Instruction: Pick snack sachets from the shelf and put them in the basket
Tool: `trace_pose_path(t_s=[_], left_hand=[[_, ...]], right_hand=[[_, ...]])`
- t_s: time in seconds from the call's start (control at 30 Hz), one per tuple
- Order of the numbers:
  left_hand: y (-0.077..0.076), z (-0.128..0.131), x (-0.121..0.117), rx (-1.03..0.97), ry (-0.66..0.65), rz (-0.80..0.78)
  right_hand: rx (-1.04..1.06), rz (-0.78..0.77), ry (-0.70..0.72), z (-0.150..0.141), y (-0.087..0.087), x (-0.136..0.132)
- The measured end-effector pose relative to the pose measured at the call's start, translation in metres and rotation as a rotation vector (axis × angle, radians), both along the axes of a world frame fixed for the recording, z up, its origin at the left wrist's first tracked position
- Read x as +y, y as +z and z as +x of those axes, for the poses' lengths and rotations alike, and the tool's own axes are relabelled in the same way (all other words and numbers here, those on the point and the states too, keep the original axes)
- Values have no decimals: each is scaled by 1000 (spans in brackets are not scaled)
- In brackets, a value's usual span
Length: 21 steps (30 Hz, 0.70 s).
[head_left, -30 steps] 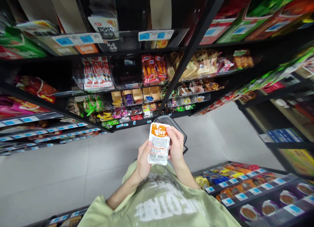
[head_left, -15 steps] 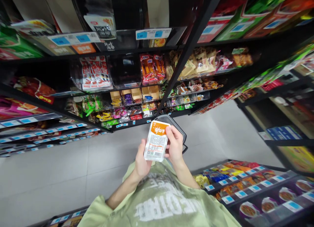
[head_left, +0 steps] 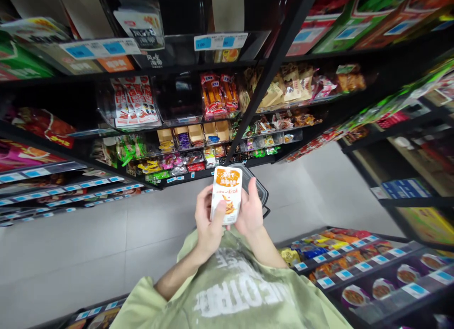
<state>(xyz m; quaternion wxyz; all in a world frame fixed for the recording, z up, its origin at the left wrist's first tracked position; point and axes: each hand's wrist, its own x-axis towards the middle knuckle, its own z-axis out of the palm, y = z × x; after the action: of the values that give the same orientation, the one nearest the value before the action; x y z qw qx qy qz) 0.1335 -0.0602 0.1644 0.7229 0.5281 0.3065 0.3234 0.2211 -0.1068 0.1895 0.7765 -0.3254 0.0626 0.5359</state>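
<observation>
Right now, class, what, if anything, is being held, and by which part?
The left hand holds the white and orange packet by its lower left side.

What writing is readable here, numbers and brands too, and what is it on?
"风吃海带": dark box on an upper shelf.
"1.00": price label at top center, faint.
Too small or blurred to read surely: the packet between the hands, the shirt, other labels and snack bags.

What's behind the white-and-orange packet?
Past the white-and-orange packet, part of a gray basket shows beyond the right hand. What lies directly behind the packet, and how much basket it covers, can't be seen.
</observation>
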Motion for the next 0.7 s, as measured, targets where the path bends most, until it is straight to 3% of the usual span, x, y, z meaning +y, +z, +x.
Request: trace_pose_path(t_s=[0.07, 0.13, 0.23, 0.43, 0.57, 0.7], left_hand=[[-2, -3, -4, -52, -135, -170], [-6, -6, -8, -91, -206, -265], [-13, -9, -12, -94, -208, -251], [-14, -9, -12, -93, -229, -225], [-13, -8, -12, -69, -235, -221], [-14, -7, -11, -97, -242, -240]], right_hand=[[42, 11, 50, 4, 5, 0], [39, 44, 14, 7, 8, -1], [38, 77, -26, 8, 11, -1], [108, 63, 92, 8, 16, -4], [122, 47, 181, 11, 12, -5], [72, 20, 145, 12, 6, -4]])
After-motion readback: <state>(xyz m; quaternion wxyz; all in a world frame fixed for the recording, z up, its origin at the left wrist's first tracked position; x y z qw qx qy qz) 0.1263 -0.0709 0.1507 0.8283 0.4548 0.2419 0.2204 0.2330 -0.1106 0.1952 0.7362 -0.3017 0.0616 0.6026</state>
